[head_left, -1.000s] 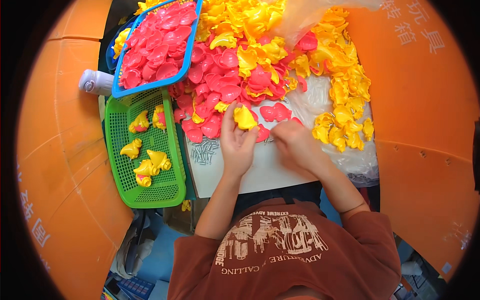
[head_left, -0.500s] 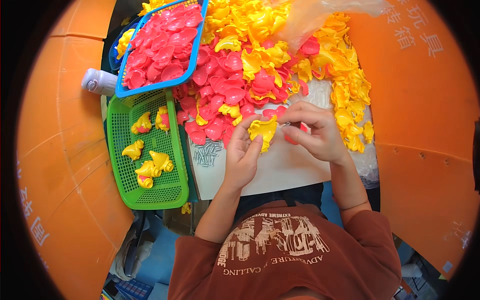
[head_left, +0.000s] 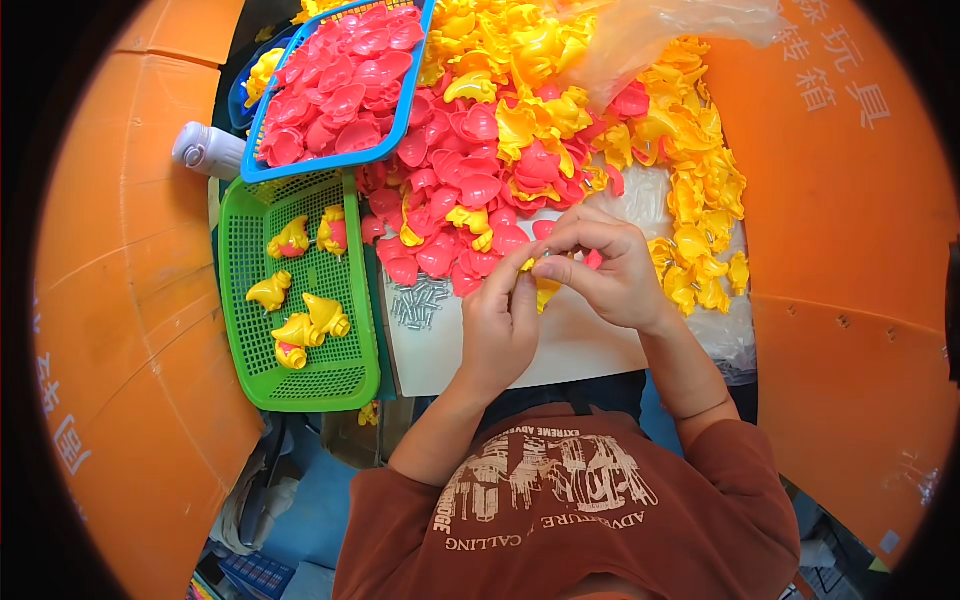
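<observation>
My left hand is closed around a curved yellow plastic shell, mostly hidden behind the fingers. The thumb and forefinger of my right hand pinch together against the shell's upper edge. Whatever small thing lies between those fingertips is too covered to make out. Both hands meet above a white work surface. Left of them lies a small heap of silvery metal pins. Beyond the hands spreads a pile of glossy pink-red plastic shells, with yellow shells behind and to the right.
A green basket at left holds several yellow-and-pink figures. Above it, a blue basket is full of pink-red shells, next to a pale bottle. Clear plastic film covers part of the far pile. Orange panels flank both sides.
My right hand has moved left and closed in on the yellow shell. My left hand has turned, so its back shows and less of the shell is visible.
</observation>
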